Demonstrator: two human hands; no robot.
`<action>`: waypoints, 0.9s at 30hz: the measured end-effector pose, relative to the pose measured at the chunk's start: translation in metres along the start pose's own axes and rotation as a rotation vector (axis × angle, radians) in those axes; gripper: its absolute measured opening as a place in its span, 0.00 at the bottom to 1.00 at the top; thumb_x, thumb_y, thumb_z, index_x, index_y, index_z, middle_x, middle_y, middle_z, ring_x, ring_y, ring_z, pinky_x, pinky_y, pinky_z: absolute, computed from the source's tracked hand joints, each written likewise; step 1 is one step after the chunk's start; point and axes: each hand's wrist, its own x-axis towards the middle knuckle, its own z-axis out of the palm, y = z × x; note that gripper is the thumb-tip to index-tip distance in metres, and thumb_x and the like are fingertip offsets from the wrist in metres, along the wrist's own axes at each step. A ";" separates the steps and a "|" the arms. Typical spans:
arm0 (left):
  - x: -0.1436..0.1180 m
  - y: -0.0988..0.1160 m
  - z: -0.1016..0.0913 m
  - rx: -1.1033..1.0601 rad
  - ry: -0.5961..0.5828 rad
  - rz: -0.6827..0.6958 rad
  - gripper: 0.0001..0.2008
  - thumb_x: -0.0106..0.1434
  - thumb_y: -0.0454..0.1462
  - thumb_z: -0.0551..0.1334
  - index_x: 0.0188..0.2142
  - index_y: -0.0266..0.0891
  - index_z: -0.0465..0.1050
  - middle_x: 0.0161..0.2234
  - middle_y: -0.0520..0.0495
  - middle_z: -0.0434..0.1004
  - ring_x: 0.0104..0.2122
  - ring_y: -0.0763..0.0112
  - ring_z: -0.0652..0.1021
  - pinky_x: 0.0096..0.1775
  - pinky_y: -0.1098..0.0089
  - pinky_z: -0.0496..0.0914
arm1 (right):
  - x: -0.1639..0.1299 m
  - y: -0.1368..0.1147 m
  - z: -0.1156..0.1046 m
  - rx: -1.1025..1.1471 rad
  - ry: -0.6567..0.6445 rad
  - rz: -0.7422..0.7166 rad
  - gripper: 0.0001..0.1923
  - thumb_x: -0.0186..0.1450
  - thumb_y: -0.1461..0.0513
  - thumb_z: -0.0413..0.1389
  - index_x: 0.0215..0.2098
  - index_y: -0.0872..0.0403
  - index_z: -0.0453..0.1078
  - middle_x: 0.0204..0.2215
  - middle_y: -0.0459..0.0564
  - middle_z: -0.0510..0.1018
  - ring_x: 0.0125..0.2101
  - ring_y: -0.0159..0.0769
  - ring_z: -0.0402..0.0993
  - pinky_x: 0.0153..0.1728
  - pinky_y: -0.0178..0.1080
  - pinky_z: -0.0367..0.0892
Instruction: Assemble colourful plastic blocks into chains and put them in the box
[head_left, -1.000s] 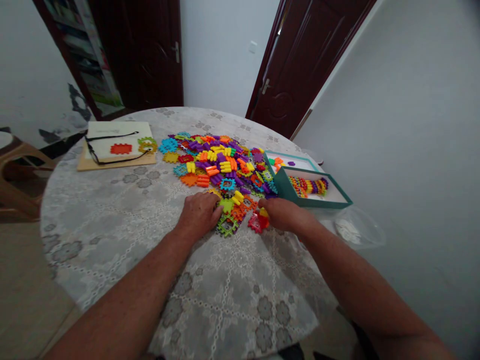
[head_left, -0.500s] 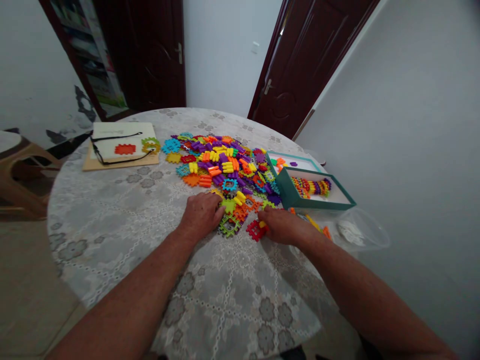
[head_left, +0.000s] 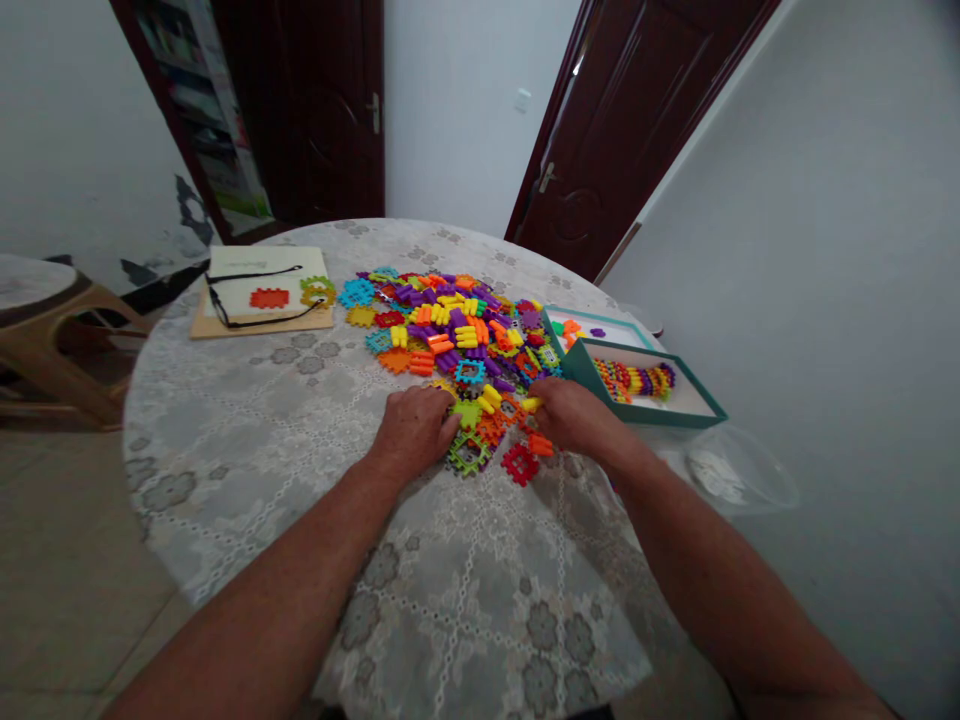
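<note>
Yellow piece (head_left: pixel 531 404) (mostly hidden) pokes from right hand (head_left: pixel 574 416).

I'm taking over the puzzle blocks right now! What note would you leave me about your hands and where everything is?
Left hand: flat on the assembled patch of blocks, pressing the green piece.
Right hand: fingers curled at a yellow piece, grip unclear.
Red square block lies loose just before the patch; big loose pile behind.
Teal box to the right holds a finished multicoloured row.
Done: a small patch joined. Left: most of the pile.
</note>
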 end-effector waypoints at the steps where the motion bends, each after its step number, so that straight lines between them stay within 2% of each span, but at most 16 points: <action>1: 0.000 0.000 0.000 0.003 -0.003 0.000 0.10 0.72 0.43 0.61 0.45 0.41 0.77 0.44 0.41 0.83 0.44 0.57 0.78 0.45 0.60 0.65 | 0.000 0.000 -0.001 -0.017 -0.024 0.014 0.13 0.72 0.66 0.52 0.49 0.55 0.76 0.49 0.60 0.82 0.47 0.44 0.79 0.42 0.39 0.67; 5: 0.000 0.001 0.000 0.009 -0.007 0.000 0.11 0.72 0.43 0.60 0.45 0.41 0.77 0.43 0.41 0.83 0.44 0.56 0.78 0.45 0.60 0.65 | -0.010 0.002 0.003 -0.128 -0.132 0.042 0.14 0.71 0.66 0.55 0.51 0.53 0.77 0.51 0.62 0.82 0.49 0.52 0.80 0.44 0.44 0.70; 8: 0.001 0.001 0.001 0.004 -0.003 0.007 0.11 0.72 0.42 0.59 0.46 0.41 0.78 0.43 0.41 0.83 0.44 0.55 0.78 0.45 0.59 0.65 | -0.022 0.003 0.011 -0.157 -0.158 0.013 0.16 0.71 0.67 0.54 0.55 0.52 0.75 0.52 0.62 0.80 0.49 0.52 0.81 0.45 0.46 0.72; 12: 0.001 0.000 0.003 0.001 0.004 0.012 0.11 0.72 0.42 0.59 0.45 0.41 0.78 0.43 0.41 0.83 0.45 0.55 0.78 0.45 0.59 0.65 | -0.032 -0.003 0.020 -0.097 -0.143 0.007 0.24 0.71 0.64 0.55 0.65 0.49 0.66 0.56 0.61 0.77 0.48 0.50 0.81 0.46 0.46 0.72; 15: 0.001 -0.001 0.004 0.006 0.007 0.015 0.11 0.72 0.42 0.59 0.45 0.41 0.78 0.43 0.41 0.83 0.45 0.55 0.78 0.45 0.59 0.65 | -0.032 -0.007 0.029 -0.067 -0.159 0.024 0.29 0.72 0.66 0.53 0.70 0.48 0.60 0.57 0.62 0.76 0.50 0.50 0.80 0.47 0.45 0.71; 20: 0.001 -0.001 0.004 0.021 0.013 0.010 0.11 0.72 0.42 0.59 0.46 0.41 0.78 0.44 0.41 0.83 0.45 0.54 0.79 0.44 0.59 0.64 | -0.032 -0.009 0.037 -0.059 -0.178 0.009 0.25 0.71 0.68 0.51 0.65 0.51 0.64 0.54 0.63 0.77 0.50 0.50 0.80 0.46 0.44 0.70; 24: 0.002 0.000 0.003 0.028 -0.004 0.006 0.11 0.72 0.43 0.59 0.45 0.41 0.77 0.44 0.41 0.84 0.45 0.55 0.79 0.44 0.59 0.64 | -0.036 -0.013 0.028 -0.064 -0.073 0.024 0.18 0.74 0.60 0.51 0.60 0.55 0.68 0.54 0.63 0.75 0.47 0.49 0.79 0.45 0.43 0.70; 27: 0.002 -0.001 0.004 0.030 -0.004 0.001 0.11 0.72 0.44 0.59 0.45 0.42 0.76 0.44 0.42 0.84 0.46 0.55 0.79 0.44 0.59 0.64 | -0.034 -0.021 0.027 0.004 -0.015 -0.045 0.17 0.74 0.57 0.53 0.58 0.54 0.69 0.53 0.60 0.74 0.48 0.46 0.78 0.47 0.42 0.69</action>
